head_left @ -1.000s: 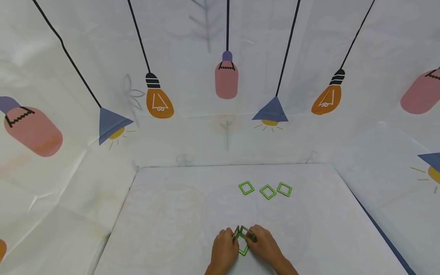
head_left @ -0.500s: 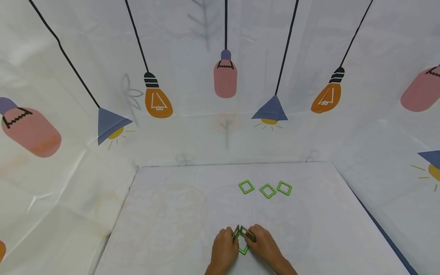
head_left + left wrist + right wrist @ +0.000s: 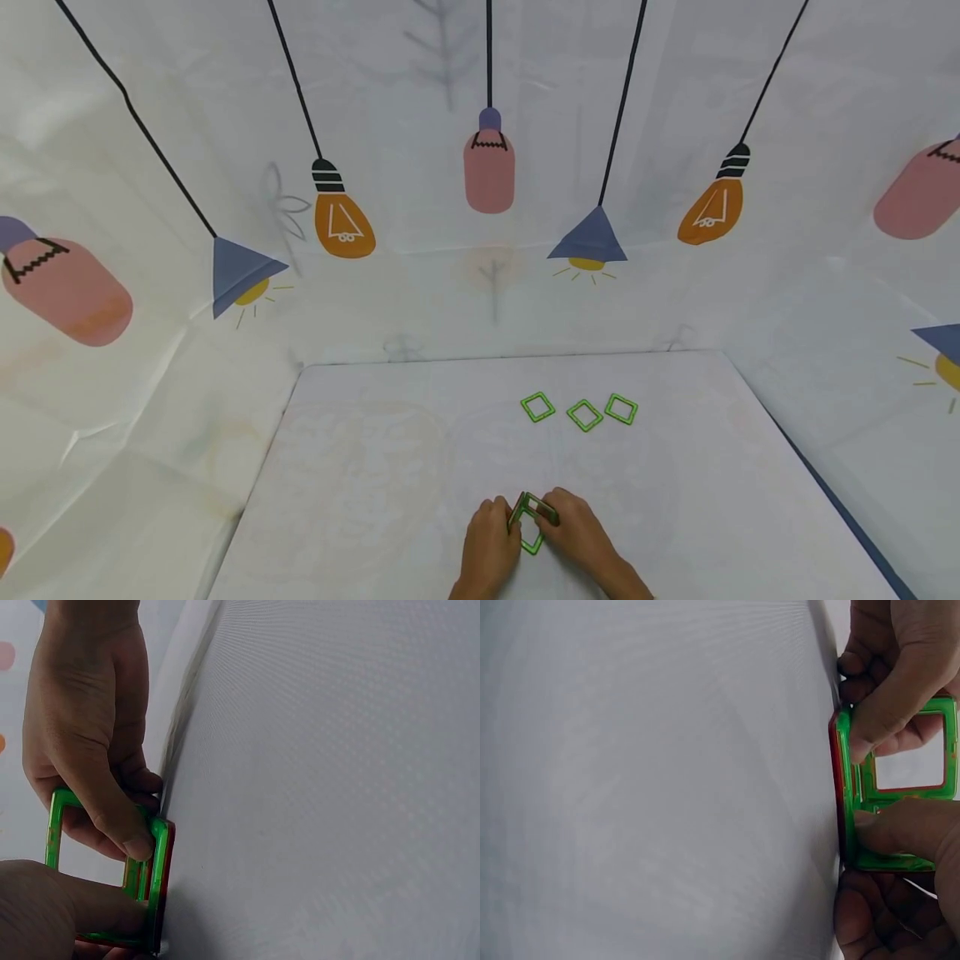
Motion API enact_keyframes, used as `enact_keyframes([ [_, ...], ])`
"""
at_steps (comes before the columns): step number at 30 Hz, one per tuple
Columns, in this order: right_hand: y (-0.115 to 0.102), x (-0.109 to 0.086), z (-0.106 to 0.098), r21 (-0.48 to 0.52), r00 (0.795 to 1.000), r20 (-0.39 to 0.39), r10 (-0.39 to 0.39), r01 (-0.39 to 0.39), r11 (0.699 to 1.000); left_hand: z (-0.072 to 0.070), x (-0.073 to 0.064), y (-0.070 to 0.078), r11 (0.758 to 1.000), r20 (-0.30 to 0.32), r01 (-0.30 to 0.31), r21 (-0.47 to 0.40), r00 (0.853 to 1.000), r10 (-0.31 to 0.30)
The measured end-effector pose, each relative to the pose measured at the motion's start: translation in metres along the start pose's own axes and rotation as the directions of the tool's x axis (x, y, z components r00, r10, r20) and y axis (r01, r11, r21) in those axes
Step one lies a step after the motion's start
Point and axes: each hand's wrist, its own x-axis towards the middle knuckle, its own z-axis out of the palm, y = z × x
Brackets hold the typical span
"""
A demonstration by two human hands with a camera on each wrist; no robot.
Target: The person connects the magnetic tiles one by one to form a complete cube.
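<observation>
My left hand (image 3: 489, 542) pinches a green square magnetic tile (image 3: 516, 508) that stands on edge. Opposite it, my right hand (image 3: 579, 532) grips a second upright green tile (image 3: 542, 505), its thumb toward the inside. Between the hands a third tile (image 3: 533, 547) lies flat on the white table (image 3: 375, 500), partly hidden by the fingers. The two upright tiles meet at a corner above the flat one. Both wrist views show thumbs pressing inside the joined tiles; the flat tile (image 3: 161, 885) has a red underside, and an upright tile (image 3: 951, 750) frames an open middle.
Farther back on the table lie three loose green square tiles, one at left (image 3: 537, 407), one in the middle (image 3: 584, 415) and one at right (image 3: 621, 408). White sheeting (image 3: 420, 308) printed with lamps and bulbs rises behind and beside the table.
The left upright tile has tilted toward the right one, and the small gap between their near edges has closed. Both hands keep their place and hold; the head view has shifted slightly.
</observation>
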Motion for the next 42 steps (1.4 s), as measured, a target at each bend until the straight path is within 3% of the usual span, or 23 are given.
enact_keyframes([
  [20, -0.002, 0.002, 0.000, 0.007, 0.998, 0.055, 0.035, -0.035, 0.999, -0.001, -0.001, -0.003, 1.000, 0.023, 0.012, -0.022, 1.000, -0.011],
  [25, -0.001, 0.004, -0.003, 0.014, 0.997, 0.074, 0.011, -0.012, 1.000, -0.005, -0.005, -0.012, 0.997, 0.118, -0.020, -0.074, 0.993, 0.029],
  [29, 0.001, 0.005, -0.005, 0.024, 0.996, 0.093, -0.010, 0.007, 1.000, -0.016, -0.007, -0.023, 0.981, 0.267, -0.041, -0.187, 0.959, 0.091],
  [32, 0.003, 0.006, -0.006, 0.024, 0.994, 0.105, -0.028, 0.025, 0.999, -0.026, -0.005, -0.032, 0.949, 0.309, -0.035, -0.314, 0.941, 0.138],
  [35, 0.006, 0.009, -0.007, 0.022, 0.991, 0.125, -0.043, 0.041, 0.999, -0.034, 0.001, -0.040, 0.918, 0.265, -0.040, -0.395, 0.952, 0.155],
  [38, 0.009, 0.013, -0.009, 0.042, 0.985, 0.162, -0.059, 0.053, 0.998, -0.036, 0.008, -0.048, 0.908, 0.186, -0.083, -0.411, 0.967, 0.172],
  [42, 0.012, 0.019, -0.010, 0.060, 0.972, 0.221, -0.077, 0.066, 0.996, -0.032, 0.020, -0.053, 0.897, 0.154, -0.150, -0.416, 0.960, 0.233],
])
